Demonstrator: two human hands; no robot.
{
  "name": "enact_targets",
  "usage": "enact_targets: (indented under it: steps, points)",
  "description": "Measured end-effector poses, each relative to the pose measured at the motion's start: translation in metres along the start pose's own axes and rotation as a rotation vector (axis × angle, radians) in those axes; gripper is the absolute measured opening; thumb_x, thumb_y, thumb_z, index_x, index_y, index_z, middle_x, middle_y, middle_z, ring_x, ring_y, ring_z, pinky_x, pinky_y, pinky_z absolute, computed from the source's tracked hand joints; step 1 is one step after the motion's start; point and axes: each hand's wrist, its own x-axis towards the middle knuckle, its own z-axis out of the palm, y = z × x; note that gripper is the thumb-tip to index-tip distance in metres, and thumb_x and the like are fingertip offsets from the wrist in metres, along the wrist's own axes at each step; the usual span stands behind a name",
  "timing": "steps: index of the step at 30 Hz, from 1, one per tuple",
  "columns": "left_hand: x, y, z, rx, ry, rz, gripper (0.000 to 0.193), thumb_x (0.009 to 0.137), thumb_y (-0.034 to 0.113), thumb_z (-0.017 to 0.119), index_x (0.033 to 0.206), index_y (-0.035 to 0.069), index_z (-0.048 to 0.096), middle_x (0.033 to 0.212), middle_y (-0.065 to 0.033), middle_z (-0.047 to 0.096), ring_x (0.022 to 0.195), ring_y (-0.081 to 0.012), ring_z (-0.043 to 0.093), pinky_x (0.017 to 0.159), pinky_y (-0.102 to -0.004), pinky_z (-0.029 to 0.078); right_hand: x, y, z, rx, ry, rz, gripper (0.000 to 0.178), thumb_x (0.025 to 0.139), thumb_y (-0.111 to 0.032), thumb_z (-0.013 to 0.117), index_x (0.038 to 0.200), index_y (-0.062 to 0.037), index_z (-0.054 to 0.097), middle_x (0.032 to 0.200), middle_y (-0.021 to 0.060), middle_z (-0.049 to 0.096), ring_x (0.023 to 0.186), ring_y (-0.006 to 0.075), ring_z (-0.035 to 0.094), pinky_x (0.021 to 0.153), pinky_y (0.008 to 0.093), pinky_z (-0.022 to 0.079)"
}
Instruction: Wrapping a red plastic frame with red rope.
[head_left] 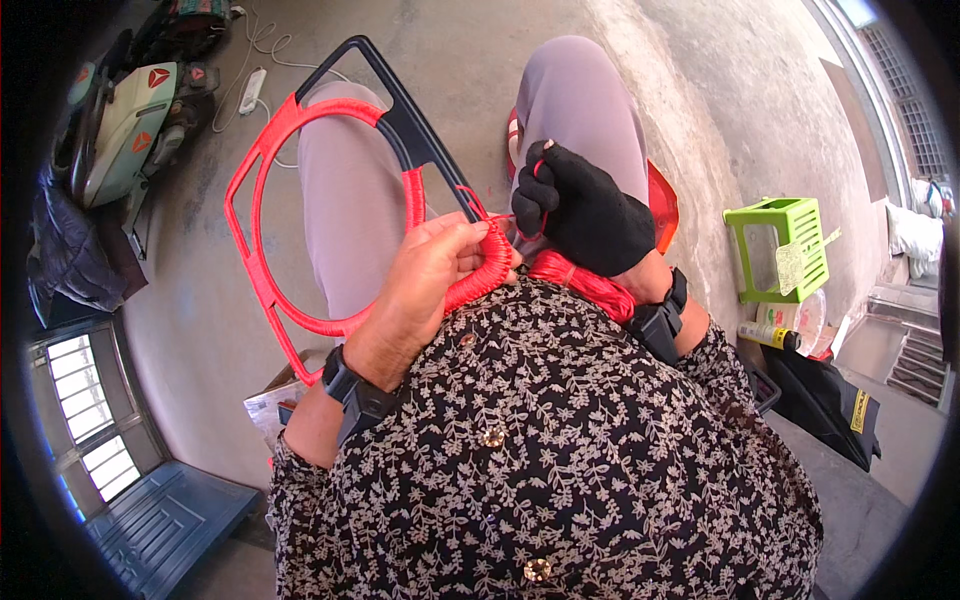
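Observation:
Across my lap lies a black frame [412,135] with an inner ring, most of it wrapped in red cord. My bare left hand [435,260] is closed on its tightly wrapped corner, thumb on top, beside my waist. My right hand [590,212], in a black glove with a bare thumb tip showing, is closed just right of that corner. A thin strand of red cord [540,165] passes through its curled fingers. Below the glove, a tied hank of red cord [582,284] rests against my floral shirt. The top bar and upper right side of the frame show bare black.
A green plastic stool [790,248] stands at the right, with a yellow-and-black bottle [768,336] and a black bag [815,405] nearer me. Far left are a parked scooter [135,135] and a white power strip [252,90] with its cable on the floor.

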Motion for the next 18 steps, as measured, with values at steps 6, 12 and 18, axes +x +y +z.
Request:
enact_targets:
  steps: [6,12,18]
  points:
    - [0.004,-0.006,0.002,0.094,0.057,-0.011,0.024,0.094,0.019,0.056,0.105,-0.003,0.057,0.083,-0.0118,0.065,0.072,-0.0152,0.063,0.069,-0.0262,0.053,0.001,0.0,0.003,0.07,0.057,0.036,0.017,0.098,-0.027,0.045,0.091,-0.0105,0.045,0.071,-0.0002,0.036,0.067,0.0169,0.041,0.066,0.029,0.037]
    - [0.006,-0.009,0.001,0.114,0.07,0.0,0.025,0.093,0.021,0.058,0.103,-0.002,0.058,0.082,-0.0097,0.065,0.071,-0.0133,0.063,0.067,-0.025,0.052,-0.001,0.0,-0.003,-0.299,-0.031,-0.036,0.014,0.096,-0.024,0.048,0.09,-0.011,0.046,0.07,-0.0011,0.037,0.067,0.0156,0.042,0.064,0.0283,0.037]
    - [0.003,-0.011,-0.004,0.1,0.059,0.038,0.021,0.093,0.018,0.057,0.092,-0.003,0.059,0.078,-0.008,0.065,0.068,-0.0116,0.063,0.063,-0.0231,0.051,-0.013,0.003,0.007,-0.904,0.054,-0.415,0.013,0.094,-0.017,0.049,0.097,-0.0044,0.046,0.074,0.0007,0.038,0.064,0.0112,0.041,0.061,0.0239,0.037]
